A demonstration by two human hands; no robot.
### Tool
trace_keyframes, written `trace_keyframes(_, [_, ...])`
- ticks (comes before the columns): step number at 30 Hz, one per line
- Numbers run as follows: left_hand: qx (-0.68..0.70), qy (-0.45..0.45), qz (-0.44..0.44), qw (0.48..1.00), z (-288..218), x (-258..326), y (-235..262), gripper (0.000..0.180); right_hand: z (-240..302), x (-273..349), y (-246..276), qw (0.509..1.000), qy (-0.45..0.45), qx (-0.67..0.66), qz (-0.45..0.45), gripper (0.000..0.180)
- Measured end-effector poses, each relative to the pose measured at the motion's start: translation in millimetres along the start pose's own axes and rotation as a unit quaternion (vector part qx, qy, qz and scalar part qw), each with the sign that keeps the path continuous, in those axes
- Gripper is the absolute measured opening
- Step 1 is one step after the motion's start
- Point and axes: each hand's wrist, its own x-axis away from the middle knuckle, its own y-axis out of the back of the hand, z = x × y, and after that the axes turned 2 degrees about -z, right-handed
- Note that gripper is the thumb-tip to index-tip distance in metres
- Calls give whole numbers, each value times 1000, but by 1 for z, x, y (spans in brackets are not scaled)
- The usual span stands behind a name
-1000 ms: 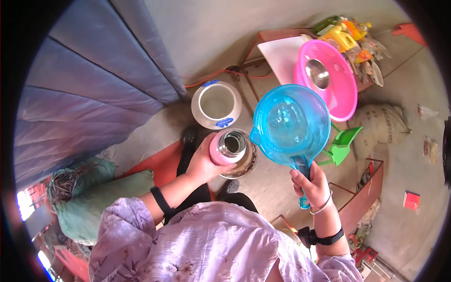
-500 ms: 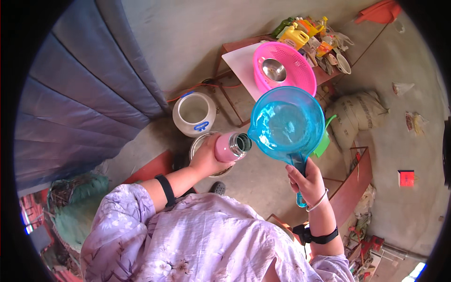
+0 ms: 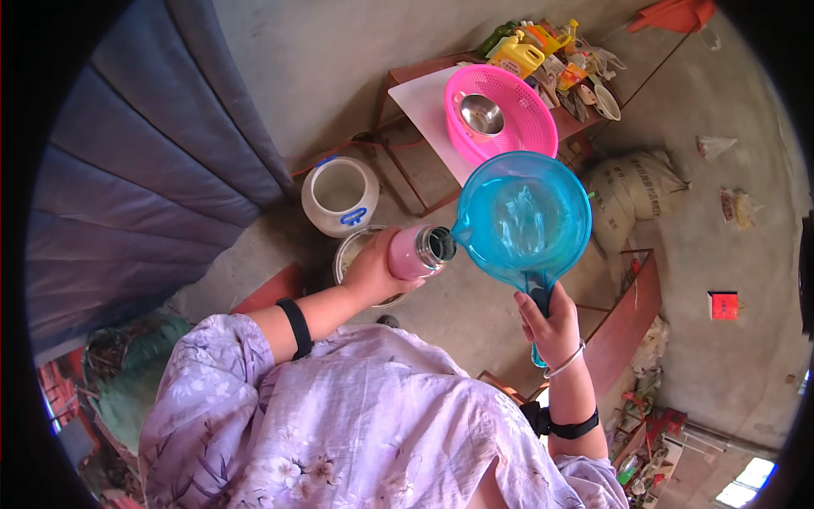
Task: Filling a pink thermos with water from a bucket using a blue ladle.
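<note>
My left hand [image 3: 373, 270] is wrapped round a pink thermos bottle [image 3: 407, 254] with a bare steel neck. The bottle is uncapped and tilted, its dark mouth facing right. In my right hand [image 3: 553, 329] is the handle of a translucent blue water ladle [image 3: 523, 220]. Clear water shows in its bowl. The ladle's pouring lip sits right at the bottle's mouth; whether the two touch, and whether water is flowing, I cannot tell.
A pink plastic colander [image 3: 538, 110] holding a steel bowl [image 3: 482, 114] stands on a table [image 3: 415, 102] with bottles behind. Below are a white pot [image 3: 369, 182] and a basin [image 3: 342, 254]. A stuffed sack [image 3: 636, 191] leans at the wall; a blue-grey curtain [image 3: 153, 127] hangs left.
The view has shifted slightly, so the surroundings sit a little further left and up. The ladle's lip and the bottle's mouth stay close together, both still held.
</note>
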Motion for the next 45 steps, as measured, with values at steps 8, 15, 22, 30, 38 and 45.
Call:
trace_keyframes(8, [21, 5, 8, 1000, -3, 4, -3, 90, -2, 5, 0, 998, 37, 53, -21, 20])
trace_keyframes(15, [41, 13, 11, 999, -6, 6, 3, 90, -3, 7, -5, 985, 90, 142, -43, 22])
trace_keyframes(22, [38, 17, 10, 999, -1, 10, 8, 90, 10, 11, -12, 975, 93, 191, -64, 22])
trace_keyframes(30, [45, 15, 10, 999, 3, 9, 11, 89, 17, 11, -23, 949, 163, 257, -77, 27])
trace_keyframes(38, [96, 6, 20, 995, 1, 4, 17, 82, 25, 9, -30, 922, 187, 326, -96, 30])
trace_keyframes(45, [122, 12, -2, 992, -6, -1, 23, 76, 24, 4, -38, 880, 244, 390, -117, 35])
